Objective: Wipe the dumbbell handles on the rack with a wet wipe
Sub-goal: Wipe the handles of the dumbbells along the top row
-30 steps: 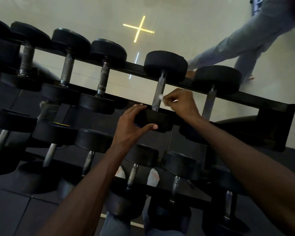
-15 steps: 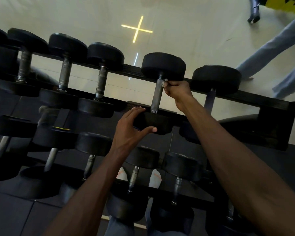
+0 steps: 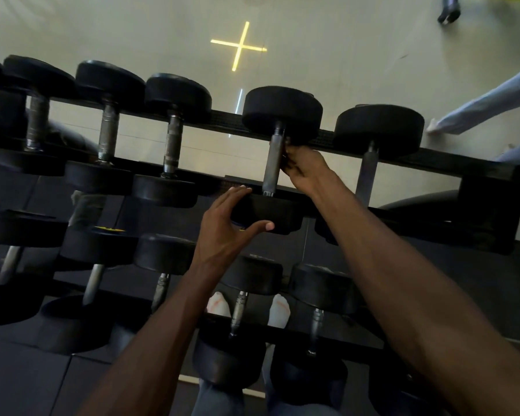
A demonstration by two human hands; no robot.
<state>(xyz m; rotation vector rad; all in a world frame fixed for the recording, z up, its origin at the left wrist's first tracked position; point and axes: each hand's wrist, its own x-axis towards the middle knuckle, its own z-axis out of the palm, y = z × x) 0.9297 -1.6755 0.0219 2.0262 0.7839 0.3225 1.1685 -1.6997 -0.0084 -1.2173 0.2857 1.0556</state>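
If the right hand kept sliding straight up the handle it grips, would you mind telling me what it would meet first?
Most likely the far head of that dumbbell: the right hand already grips the handle just beneath it.

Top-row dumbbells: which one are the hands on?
The second dumbbell from the right: right hand grips its handle, left hand holds its near head.

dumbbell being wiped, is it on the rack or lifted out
On the rack. The dumbbell lies across the top tier, far head on the back rail. The left hand cups the near head; the right hand grips the handle.
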